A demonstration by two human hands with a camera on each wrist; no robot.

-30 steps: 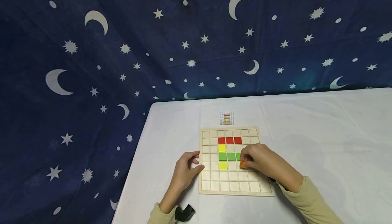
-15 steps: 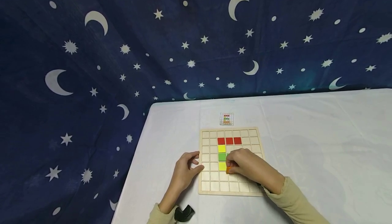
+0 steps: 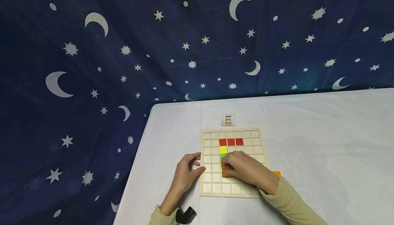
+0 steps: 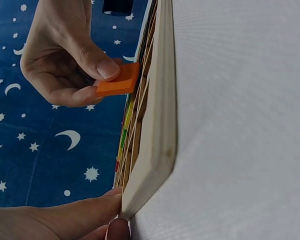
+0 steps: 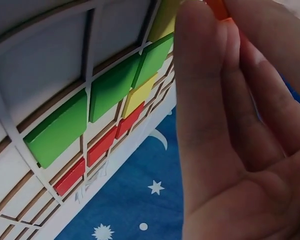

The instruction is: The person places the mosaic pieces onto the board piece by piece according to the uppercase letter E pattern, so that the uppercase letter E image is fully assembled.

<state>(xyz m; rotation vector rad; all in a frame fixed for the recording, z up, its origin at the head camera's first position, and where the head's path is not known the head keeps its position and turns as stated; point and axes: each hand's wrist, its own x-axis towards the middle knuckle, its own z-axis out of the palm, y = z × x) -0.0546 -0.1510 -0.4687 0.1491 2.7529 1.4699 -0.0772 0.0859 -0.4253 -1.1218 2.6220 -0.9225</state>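
Note:
Between thumb and fingers, my right hand (image 3: 244, 167) pinches an orange square tile (image 4: 121, 81), tilted close over the wooden grid board (image 3: 211, 188). In the head view this tile is just below the lower yellow tile, mostly covered by the hand. My left hand (image 3: 185, 170) touches the board's left edge with thumb and fingertips, fingers loosely bent. On the board lie three red tiles (image 3: 231, 142) in a row, a yellow tile (image 3: 223, 149) below the leftmost, then three green tiles (image 5: 57, 127), partly hidden by the right hand in the head view.
A small card (image 3: 228, 120) with a coloured grid pattern lies behind the board. Another orange piece (image 3: 276, 173) shows at the board's right, partly behind the right wrist. A black curved object (image 3: 185, 215) is beside the left sleeve. A starry cloth (image 3: 184, 30) hangs behind the white table (image 3: 332, 143).
My right hand has moved left across the board with the orange tile, from right of the green row to below the lower yellow tile. The left hand stays at the board's edge.

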